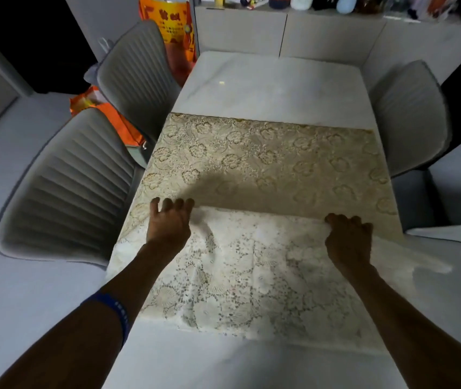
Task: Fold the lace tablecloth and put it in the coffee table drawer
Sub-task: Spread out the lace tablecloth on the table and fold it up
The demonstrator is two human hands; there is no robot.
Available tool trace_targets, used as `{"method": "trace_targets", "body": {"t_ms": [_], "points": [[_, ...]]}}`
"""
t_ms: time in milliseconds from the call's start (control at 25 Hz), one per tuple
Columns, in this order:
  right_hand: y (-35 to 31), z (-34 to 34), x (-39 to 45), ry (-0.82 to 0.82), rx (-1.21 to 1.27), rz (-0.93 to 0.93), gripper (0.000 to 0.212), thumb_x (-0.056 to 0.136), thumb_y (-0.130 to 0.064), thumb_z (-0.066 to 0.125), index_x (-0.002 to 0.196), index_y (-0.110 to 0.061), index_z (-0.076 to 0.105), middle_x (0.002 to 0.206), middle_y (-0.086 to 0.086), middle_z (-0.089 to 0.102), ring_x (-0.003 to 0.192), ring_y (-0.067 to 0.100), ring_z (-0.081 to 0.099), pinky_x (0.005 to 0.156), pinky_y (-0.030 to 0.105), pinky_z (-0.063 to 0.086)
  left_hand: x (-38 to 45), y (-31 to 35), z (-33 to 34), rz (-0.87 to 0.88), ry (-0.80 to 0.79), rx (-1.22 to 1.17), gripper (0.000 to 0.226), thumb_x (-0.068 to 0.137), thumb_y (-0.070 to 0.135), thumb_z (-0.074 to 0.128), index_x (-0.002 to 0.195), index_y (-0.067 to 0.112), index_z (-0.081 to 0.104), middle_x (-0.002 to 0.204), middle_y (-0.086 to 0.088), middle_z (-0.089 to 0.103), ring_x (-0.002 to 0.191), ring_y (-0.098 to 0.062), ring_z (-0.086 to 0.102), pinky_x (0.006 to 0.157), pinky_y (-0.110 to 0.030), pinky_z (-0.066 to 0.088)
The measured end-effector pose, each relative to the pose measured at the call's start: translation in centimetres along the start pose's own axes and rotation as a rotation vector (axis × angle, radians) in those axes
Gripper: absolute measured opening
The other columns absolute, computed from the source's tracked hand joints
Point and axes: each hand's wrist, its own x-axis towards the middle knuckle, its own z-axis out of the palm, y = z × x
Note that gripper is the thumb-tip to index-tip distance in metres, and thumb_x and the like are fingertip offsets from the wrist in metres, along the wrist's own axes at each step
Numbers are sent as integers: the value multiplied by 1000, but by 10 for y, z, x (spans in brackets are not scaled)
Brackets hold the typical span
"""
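A cream and gold lace tablecloth (265, 161) covers the near half of a white marble table (268, 82). Its near part is turned over on itself as a whiter layer whose edge runs across between my hands. My left hand (169, 221) grips that edge at the left, fingers curled over the cloth. My right hand (348, 238) grips the same edge at the right with the fingers bunched round it. A blue band sits on my left forearm. No coffee table or drawer is in view.
Two grey ribbed chairs (66, 186) stand along the left side and one grey chair (408, 116) at the right. Orange bags (176, 32) sit behind the left chairs. A grey cabinet (279, 29) with clutter on top backs the table's far end.
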Motion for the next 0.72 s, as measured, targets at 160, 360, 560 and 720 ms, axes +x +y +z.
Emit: {"method": "trace_targets", "body": {"t_ms": [160, 360, 560, 720], "points": [[-21, 42, 33, -178, 36, -38, 63, 87, -17, 48, 146, -22, 27, 152, 5, 31, 139, 31, 25, 111, 52, 20, 16, 0, 33, -79, -355, -89, 77, 94, 25, 47, 154, 21, -1, 163, -9, -10, 150, -29, -7, 118, -57, 1], [-85, 61, 52, -152, 119, -298, 57, 89, -21, 49, 144, -20, 33, 148, 5, 37, 129, 27, 40, 100, 46, 40, 46, -35, 50, -72, -302, -68, 72, 87, 18, 50, 152, 22, 18, 160, -6, 17, 149, -26, 9, 118, -59, 0], [-119, 56, 89, -76, 162, -305, 32, 94, -22, 49, 126, -17, 51, 116, 5, 56, 102, 25, 55, 85, 41, 45, 99, -80, 47, 6, -532, -83, 60, 79, 28, 62, 136, 29, 46, 122, 6, 64, 122, -19, 51, 113, -58, 13], [-118, 57, 101, -127, 190, -298, 16, 92, -24, 51, 105, -16, 59, 103, 6, 59, 93, 25, 56, 79, 38, 45, 111, -122, 38, -2, -566, 277, 37, 79, 52, 55, 108, 30, 64, 92, 9, 61, 104, -19, 52, 101, -51, 27]]}}
